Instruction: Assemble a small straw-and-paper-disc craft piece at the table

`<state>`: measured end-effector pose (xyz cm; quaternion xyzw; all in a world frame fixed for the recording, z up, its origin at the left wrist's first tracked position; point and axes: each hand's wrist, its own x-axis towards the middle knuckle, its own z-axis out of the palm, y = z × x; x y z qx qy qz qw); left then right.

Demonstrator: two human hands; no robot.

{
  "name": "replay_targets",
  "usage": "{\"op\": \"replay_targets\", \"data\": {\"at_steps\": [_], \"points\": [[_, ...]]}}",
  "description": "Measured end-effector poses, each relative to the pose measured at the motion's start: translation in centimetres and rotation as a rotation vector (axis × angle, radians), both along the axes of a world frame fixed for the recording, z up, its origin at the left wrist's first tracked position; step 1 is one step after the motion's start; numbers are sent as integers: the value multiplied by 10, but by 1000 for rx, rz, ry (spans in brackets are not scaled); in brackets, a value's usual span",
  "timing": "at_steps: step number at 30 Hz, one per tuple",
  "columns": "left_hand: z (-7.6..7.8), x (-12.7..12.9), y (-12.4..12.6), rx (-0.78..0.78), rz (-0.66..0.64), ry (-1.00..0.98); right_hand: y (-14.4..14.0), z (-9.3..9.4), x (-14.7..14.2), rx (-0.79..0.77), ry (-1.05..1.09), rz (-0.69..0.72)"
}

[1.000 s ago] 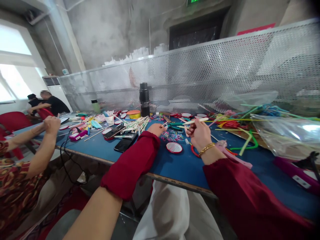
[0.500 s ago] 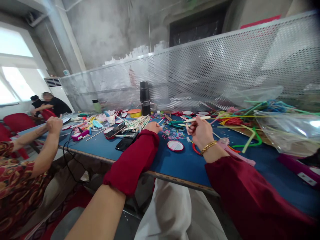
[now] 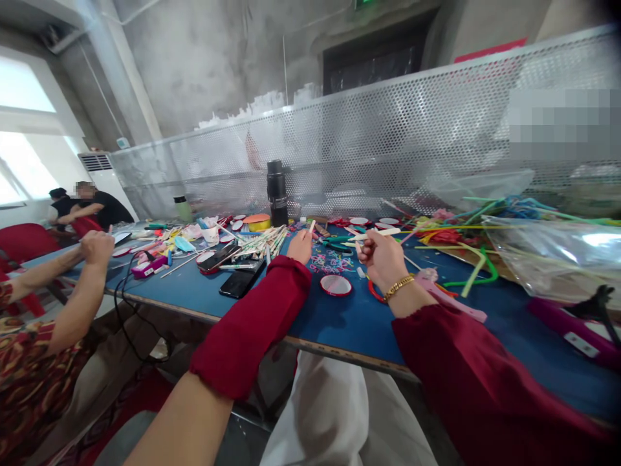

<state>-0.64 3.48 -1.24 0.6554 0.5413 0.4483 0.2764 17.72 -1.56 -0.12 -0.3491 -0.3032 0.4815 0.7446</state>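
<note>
A pale stick [image 3: 376, 234] lies nearly level above the blue table [image 3: 349, 320], pinched in the curled fingers of the right hand [image 3: 383, 257], which wears a gold bracelet [image 3: 398, 287]. The left hand [image 3: 301, 246] is raised just beside it and grips a shorter white stick [image 3: 311, 226] that points upward. Under the hands lie small coloured rubber bands [image 3: 332, 262] and a round red-rimmed lid [image 3: 337, 285]. A black flask [image 3: 277, 193] stands further back, a dark phone [image 3: 241, 282] lies to the left. Another person's fist [image 3: 96, 248] is clenched at the far left.
</note>
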Motion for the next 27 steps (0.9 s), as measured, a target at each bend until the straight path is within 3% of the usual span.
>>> {"op": "replay_targets", "data": {"at_steps": [5, 8, 11, 18, 27], "points": [[5, 27, -32, -200, -206, -426, -8, 2, -4, 145, -40, -38], [7, 38, -50, -274, -350, -511, -16, 3, -5, 238, -164, -129], [5, 46, -62, -280, -411, -544, -26, 4, -8, 329, -411, -231], [1, 53, -67, -228, -424, -610, -35, 2, -11, 429, -715, -400], [-1, 52, -63, -187, -436, -594, -31, -3, -12, 390, -746, -334]]}}
